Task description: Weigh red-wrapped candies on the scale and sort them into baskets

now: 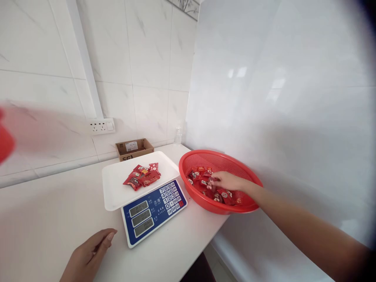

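Observation:
My right hand [225, 181] reaches into a red plastic basket [255, 181] with mesh walls. Its fingers are closed at the fingertips on a small red packet [210, 183], partly hidden by them. Several red packets [227, 196] lie loose around that hand in the basket. My left hand [91, 250] rests low over the table, left of a digital scale [155, 211]; its fingers are curled against the thumb with nothing showing in them. On the scale's white tray [113, 188] sits a small pile of red packets [142, 177].
Behind the scale stands an open cardboard box [135, 148] against the tiled wall. A clear container [178, 134] is in the back corner. The white table [53, 211] ends at right, under the basket. A blurred red thing [5, 141] shows at the left edge.

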`<state>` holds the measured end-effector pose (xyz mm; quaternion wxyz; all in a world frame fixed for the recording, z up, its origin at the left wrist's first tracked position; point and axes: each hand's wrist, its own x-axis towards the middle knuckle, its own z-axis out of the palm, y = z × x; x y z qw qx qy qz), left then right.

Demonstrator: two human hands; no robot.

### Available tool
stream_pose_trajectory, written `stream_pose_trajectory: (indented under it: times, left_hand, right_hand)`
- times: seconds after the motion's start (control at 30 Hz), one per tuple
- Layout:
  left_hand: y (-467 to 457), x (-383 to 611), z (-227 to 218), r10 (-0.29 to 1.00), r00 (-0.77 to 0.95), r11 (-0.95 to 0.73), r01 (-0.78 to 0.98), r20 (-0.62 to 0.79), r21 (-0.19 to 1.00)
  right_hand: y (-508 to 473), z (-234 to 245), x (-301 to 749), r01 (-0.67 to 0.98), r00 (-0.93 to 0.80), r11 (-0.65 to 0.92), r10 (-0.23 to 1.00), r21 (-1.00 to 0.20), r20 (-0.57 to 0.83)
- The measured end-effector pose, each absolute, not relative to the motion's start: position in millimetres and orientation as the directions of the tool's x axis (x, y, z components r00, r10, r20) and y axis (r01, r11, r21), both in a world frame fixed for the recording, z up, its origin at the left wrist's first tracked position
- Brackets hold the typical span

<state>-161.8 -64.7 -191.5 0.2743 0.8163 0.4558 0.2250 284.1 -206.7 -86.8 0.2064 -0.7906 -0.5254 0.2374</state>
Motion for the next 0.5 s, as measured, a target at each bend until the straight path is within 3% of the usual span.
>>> stream_pose_trajectory:
  times: [0.1, 0.3, 0.4, 0.5]
  left_hand:
    - [-62.8, -163.2, -192.9, 0.877, 0.471, -0.41, 0.636, 0.092, 0.653]
    - [-61.7, -164.2, -196.5, 0.9, 0.425, -0.375, 0.631, 0.101, 0.679]
    - [-60.4, -164.7, -199.6, 0.899, 0.43, -0.358, 0.622, 0.077, 0.696]
    - [-58.4, -165.5, -202.7, 0.9, 0.432, -0.347, 0.626, 0.061, 0.699]
  right_hand:
    - [-196.4, -79.9, 303.9, 0.734, 0.395, -0.414, 0.905, -0.538, -0.158]
    - [-198.5, -93.8, 330.5, 0.772, 0.445, -0.562, 0.812, -0.297, -0.379]
    - [-199.8, -101.7, 332.3, 0.765, 0.433, -0.575, 0.793, -0.29, -0.429]
    - [-196.2, -103.6, 333.5, 0.755, 0.416, -0.55, 0.822, -0.356, -0.388]
